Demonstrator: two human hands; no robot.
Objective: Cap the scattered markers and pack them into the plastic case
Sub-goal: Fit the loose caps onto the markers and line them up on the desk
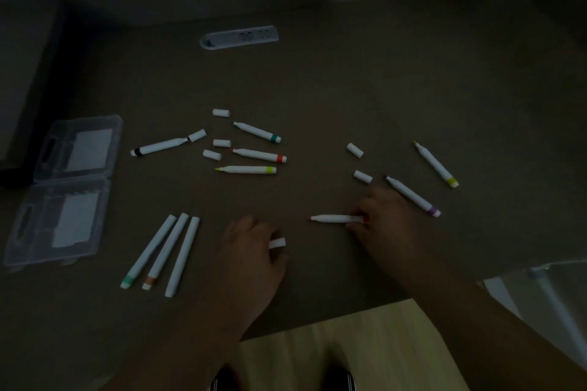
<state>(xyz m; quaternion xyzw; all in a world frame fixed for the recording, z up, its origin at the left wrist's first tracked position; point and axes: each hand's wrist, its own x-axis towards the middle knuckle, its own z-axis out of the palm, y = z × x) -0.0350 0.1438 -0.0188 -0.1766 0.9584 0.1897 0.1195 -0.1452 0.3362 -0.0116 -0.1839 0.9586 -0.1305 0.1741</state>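
Both hands [251, 241] curled on table [317, 89]

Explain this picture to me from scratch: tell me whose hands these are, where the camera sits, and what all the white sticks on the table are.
There is no machine here. A person wears a camera on the head, so the single picture looks down at their own two bare hands over a dark table. The white sticks are markers. The right hand grips an uncapped marker by its back end; the left hand pinches a loose white cap. Three capped markers lie side by side at lower left. Other uncapped markers and loose caps are scattered across the middle and right. An open clear plastic case lies at the left edge.
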